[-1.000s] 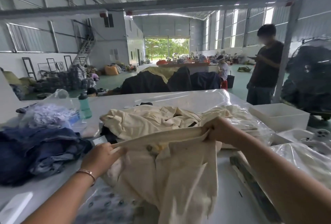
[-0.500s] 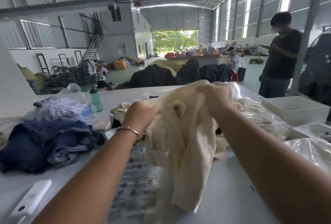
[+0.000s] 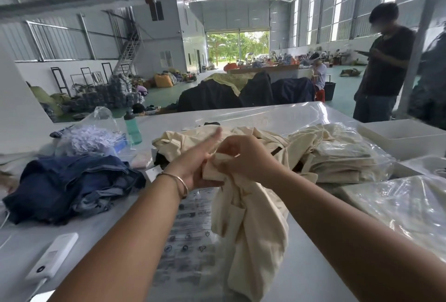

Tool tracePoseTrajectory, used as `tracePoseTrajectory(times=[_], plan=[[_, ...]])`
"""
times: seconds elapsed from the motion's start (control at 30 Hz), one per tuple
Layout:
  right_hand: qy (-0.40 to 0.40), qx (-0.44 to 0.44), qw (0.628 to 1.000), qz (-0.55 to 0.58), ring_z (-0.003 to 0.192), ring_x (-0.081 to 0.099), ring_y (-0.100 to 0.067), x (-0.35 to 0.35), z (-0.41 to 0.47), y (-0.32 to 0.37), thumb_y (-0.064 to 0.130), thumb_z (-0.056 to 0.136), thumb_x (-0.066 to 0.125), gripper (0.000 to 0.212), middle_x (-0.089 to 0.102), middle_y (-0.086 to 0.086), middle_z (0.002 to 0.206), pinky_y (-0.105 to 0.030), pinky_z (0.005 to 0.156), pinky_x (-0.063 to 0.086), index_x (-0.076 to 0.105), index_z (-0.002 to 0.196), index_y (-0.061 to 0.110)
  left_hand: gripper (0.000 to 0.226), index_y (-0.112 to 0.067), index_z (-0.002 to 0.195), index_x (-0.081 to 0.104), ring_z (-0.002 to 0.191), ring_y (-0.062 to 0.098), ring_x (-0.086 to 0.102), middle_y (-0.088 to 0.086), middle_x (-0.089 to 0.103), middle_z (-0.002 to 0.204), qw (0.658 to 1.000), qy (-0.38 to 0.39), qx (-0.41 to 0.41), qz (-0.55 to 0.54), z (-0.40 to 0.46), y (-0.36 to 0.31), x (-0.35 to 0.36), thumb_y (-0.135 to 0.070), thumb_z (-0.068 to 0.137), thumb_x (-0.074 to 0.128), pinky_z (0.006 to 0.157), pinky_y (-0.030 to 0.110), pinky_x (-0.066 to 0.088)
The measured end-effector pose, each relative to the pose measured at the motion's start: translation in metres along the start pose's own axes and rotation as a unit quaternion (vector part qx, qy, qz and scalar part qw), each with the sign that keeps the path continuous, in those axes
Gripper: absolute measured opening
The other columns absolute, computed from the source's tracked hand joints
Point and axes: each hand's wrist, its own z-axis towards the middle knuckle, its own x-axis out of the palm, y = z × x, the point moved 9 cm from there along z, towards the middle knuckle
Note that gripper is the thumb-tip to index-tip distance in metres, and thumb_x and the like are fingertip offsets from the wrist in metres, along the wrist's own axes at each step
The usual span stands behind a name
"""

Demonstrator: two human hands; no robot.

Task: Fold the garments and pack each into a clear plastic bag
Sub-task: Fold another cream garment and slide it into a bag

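Note:
A cream garment (image 3: pixel 251 227) hangs bunched above the white table (image 3: pixel 309 275). My right hand (image 3: pixel 246 157) grips its top edge with curled fingers. My left hand (image 3: pixel 198 157) lies flat against the cloth beside it, fingers straight and pointing away from me. A clear plastic bag with printed warning marks (image 3: pixel 190 236) lies flat on the table under the garment. Behind my hands sits a loose heap of cream garments (image 3: pixel 190 139). At right is a stack of cream garments packed in clear bags (image 3: pixel 342 154).
A pile of dark blue denim (image 3: pixel 70 186) lies at left, with a bag of white tags (image 3: pixel 91 135) and a green bottle (image 3: pixel 132 128) behind it. A white power bank (image 3: pixel 53 257) lies near the front left edge. White bins (image 3: pixel 405 140) and more clear bags (image 3: pixel 395 207) stand at right. A person (image 3: pixel 383 65) stands at far right.
My hands have come together at the garment's top. The left hand has let go of its grip and now lies flat against the cloth. The garment hangs lower and more bunched.

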Motion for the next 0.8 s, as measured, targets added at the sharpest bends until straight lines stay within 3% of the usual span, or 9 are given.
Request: tracePoseTrajectory(times=[0.07,0.13,0.23,0.3,0.37,0.47,0.6,0.7,0.8], plan=[[-0.003,0.006,0.999,0.039,0.09,0.065,-0.016,0.002,-0.004,-0.011,0.006,0.07,0.08,0.031,0.069,-0.001,0.096,-0.033,0.079,0.057,0.068,0.098,0.009,0.035,-0.016,0.093,0.072,0.055,0.008,0.063,-0.001,0.071,0.074,1.0,-0.017,0.006,-0.013,0.003,0.007,-0.001,-0.046,0.076,0.072,0.049,0.022,0.052],[0.011,0.024,0.994,0.108,0.101,0.061,-0.012,0.01,-0.012,-0.028,0.003,0.068,0.081,0.051,0.061,0.001,0.114,-0.028,0.083,0.056,0.06,0.114,0.01,0.007,-0.01,0.091,0.066,0.046,0.008,0.06,0.002,0.068,0.063,0.995,-0.058,0.008,-0.081,0.005,0.012,-0.009,-0.014,0.086,0.065,0.042,0.018,0.05],[0.005,0.046,0.995,0.09,0.112,0.054,-0.009,0.025,-0.029,-0.063,0.014,0.067,0.085,0.078,0.05,0.009,0.126,-0.026,0.09,0.052,0.046,0.134,0.02,0.008,-0.008,0.08,0.06,0.04,0.01,0.058,0.004,0.061,0.051,0.986,-0.133,0.005,-0.1,0.007,0.016,-0.032,-0.002,0.086,0.058,0.038,0.02,0.05],[0.002,0.08,0.996,0.048,0.114,0.051,-0.012,0.035,-0.042,-0.093,0.024,0.062,0.088,0.09,0.048,0.015,0.123,-0.019,0.088,0.046,0.04,0.138,0.024,0.016,-0.009,0.071,0.056,0.038,0.009,0.055,0.002,0.056,0.046,0.98,-0.147,0.01,-0.136,0.006,0.015,-0.038,0.0,0.085,0.056,0.036,0.019,0.048],[-0.006,0.121,0.993,-0.018,0.123,0.041,-0.011,0.047,-0.06,-0.124,0.037,0.055,0.088,0.11,0.04,0.018,0.129,-0.02,0.097,0.038,0.028,0.146,0.028,0.021,-0.01,0.067,0.052,0.037,0.008,0.05,0.001,0.051,0.044,0.967,-0.141,0.039,-0.207,0.002,0.006,-0.037,-0.001,0.086,0.052,0.036,0.016,0.045],[-0.042,0.233,0.97,-0.048,0.137,0.026,-0.017,0.07,-0.103,-0.178,0.059,0.047,0.085,0.138,0.024,0.006,0.153,-0.038,0.113,0.029,0.003,0.153,0.025,0.029,-0.008,0.063,0.051,0.03,0.007,0.042,0.001,0.045,0.04,0.926,-0.07,0.107,-0.354,-0.01,-0.019,-0.021,-0.001,0.091,0.044,0.036,0.015,0.041],[-0.053,0.4,0.914,-0.049,0.142,0.017,-0.033,0.113,-0.152,-0.217,0.073,0.043,0.079,0.152,0.003,-0.011,0.156,-0.047,0.109,0.033,-0.021,0.148,0.025,0.033,-0.004,0.047,0.06,0.037,0.009,0.045,0.003,0.047,0.048,0.892,0.063,0.167,-0.415,-0.037,-0.059,0.025,-0.002,0.079,0.053,0.041,0.014,0.043],[-0.102,0.454,0.885,-0.027,0.143,0.008,-0.035,0.106,-0.14,-0.213,0.067,0.05,0.082,0.147,-0.011,-0.014,0.156,-0.05,0.107,0.032,-0.016,0.15,0.022,0.023,-0.006,0.052,0.057,0.042,0.005,0.04,0.0,0.045,0.052,0.88,0.148,0.183,-0.411,-0.061,-0.084,0.063,-0.006,0.075,0.053,0.044,0.008,0.038],[-0.183,0.463,0.867,-0.007,0.144,0.009,-0.032,0.076,-0.115,-0.214,0.06,0.055,0.084,0.135,-0.006,-0.011,0.158,-0.051,0.108,0.032,0.003,0.152,0.015,0.015,-0.007,0.059,0.054,0.047,0.004,0.037,-0.002,0.045,0.055,0.872,0.198,0.215,-0.393,-0.086,-0.105,0.085,-0.006,0.073,0.053,0.056,0.007,0.033]])
